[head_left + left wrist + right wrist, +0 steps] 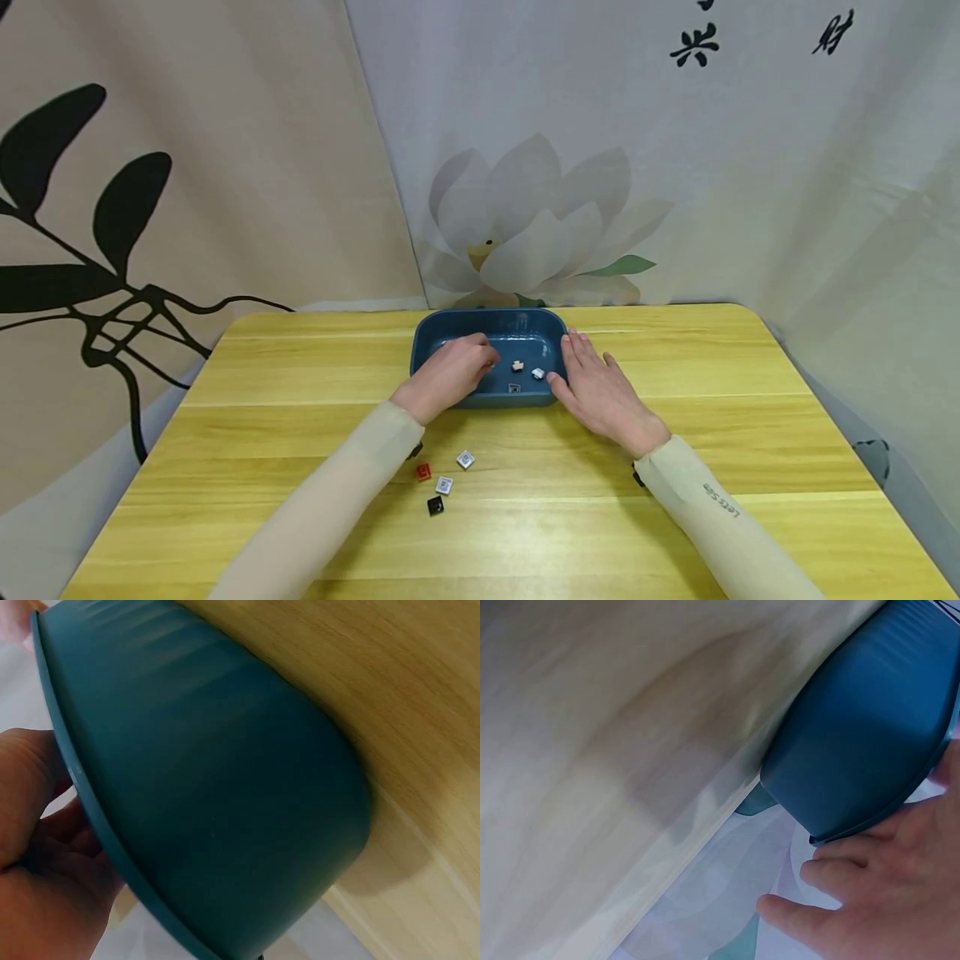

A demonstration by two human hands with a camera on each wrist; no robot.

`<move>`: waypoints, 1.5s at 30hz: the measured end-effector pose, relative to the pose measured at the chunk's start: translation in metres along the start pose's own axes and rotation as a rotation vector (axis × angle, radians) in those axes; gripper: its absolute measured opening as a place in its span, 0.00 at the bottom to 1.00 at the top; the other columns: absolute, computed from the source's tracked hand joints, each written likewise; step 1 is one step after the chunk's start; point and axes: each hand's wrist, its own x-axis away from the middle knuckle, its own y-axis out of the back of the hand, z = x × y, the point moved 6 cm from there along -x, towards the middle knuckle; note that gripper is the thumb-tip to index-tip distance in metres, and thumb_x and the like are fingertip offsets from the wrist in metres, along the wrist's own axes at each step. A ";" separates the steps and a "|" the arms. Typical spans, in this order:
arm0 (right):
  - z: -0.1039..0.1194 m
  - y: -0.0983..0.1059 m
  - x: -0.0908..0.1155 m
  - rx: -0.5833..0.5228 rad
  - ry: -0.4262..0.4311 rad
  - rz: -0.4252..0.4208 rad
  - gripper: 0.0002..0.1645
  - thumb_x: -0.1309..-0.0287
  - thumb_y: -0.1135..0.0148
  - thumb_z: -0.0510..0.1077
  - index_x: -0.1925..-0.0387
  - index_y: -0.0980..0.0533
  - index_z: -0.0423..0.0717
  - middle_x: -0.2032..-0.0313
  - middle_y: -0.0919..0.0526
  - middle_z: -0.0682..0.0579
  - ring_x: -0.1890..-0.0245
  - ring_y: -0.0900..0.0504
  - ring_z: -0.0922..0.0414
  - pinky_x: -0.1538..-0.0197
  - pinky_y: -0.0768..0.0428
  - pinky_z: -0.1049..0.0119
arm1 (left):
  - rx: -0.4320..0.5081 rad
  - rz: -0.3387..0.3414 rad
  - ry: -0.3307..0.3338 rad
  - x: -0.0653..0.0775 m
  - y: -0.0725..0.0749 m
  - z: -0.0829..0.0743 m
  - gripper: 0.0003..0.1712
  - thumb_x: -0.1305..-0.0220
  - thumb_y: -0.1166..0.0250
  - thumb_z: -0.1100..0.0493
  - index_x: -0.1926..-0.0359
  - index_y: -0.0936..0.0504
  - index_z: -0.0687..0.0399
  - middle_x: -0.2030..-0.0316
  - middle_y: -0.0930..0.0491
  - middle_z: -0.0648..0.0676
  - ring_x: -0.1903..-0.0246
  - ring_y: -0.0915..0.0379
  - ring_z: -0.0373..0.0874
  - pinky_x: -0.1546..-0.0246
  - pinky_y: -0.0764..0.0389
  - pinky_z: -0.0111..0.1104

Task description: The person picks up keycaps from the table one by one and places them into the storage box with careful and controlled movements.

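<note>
A dark blue rectangular tray [488, 401] stands at the back of the table. My left hand [452, 372] reaches over its left side with bent fingers, and the fingertips are low inside. Something small and pale shows at those fingertips; whether they pinch it is hidden. In the left wrist view the thumb [22, 791] and curled fingers lie beyond the tray's rim. My right hand [600, 392] rests against the tray's right rim, fingers straight, thumb at the edge. Inside the tray lie a beige piece [517, 366], a white piece [537, 374] and a dark square piece with a pale outline [514, 388].
In front of the tray, on the wooden table [570, 533], lie a red square piece [423, 472], two white square pieces, one nearer the tray [465, 460], and a black square piece [435, 505]. A printed curtain [570, 100] hangs behind the table's back edge.
</note>
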 end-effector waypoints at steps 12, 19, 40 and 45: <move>0.000 -0.002 0.000 -0.002 -0.006 0.015 0.46 0.20 0.63 0.64 0.20 0.52 0.33 0.19 0.56 0.40 0.19 0.57 0.43 0.24 0.49 0.35 | 0.024 0.049 0.024 -0.010 -0.011 0.004 0.11 0.31 0.31 0.66 0.50 0.10 0.58 0.56 0.15 0.55 0.56 0.17 0.45 0.51 0.15 0.34; 0.001 -0.002 -0.002 -0.001 -0.007 0.005 0.45 0.20 0.62 0.62 0.20 0.52 0.33 0.19 0.56 0.39 0.19 0.57 0.43 0.24 0.48 0.35 | 0.022 0.046 0.055 -0.012 -0.015 0.011 0.10 0.30 0.32 0.66 0.51 0.10 0.58 0.55 0.14 0.54 0.53 0.17 0.46 0.49 0.16 0.36; 0.000 -0.001 -0.001 0.006 -0.012 0.004 0.45 0.20 0.61 0.62 0.20 0.52 0.33 0.18 0.57 0.39 0.19 0.57 0.43 0.24 0.48 0.35 | -0.113 -0.218 -0.058 0.032 0.017 0.009 0.17 0.32 0.28 0.58 0.44 0.12 0.54 0.43 0.18 0.56 0.45 0.20 0.51 0.42 0.19 0.44; -0.001 -0.002 -0.001 0.011 -0.009 0.007 0.46 0.20 0.63 0.63 0.20 0.53 0.33 0.19 0.57 0.39 0.19 0.57 0.43 0.24 0.48 0.35 | -0.127 -0.244 -0.097 0.051 0.020 0.010 0.19 0.33 0.27 0.57 0.42 0.13 0.54 0.42 0.18 0.56 0.41 0.22 0.52 0.39 0.22 0.47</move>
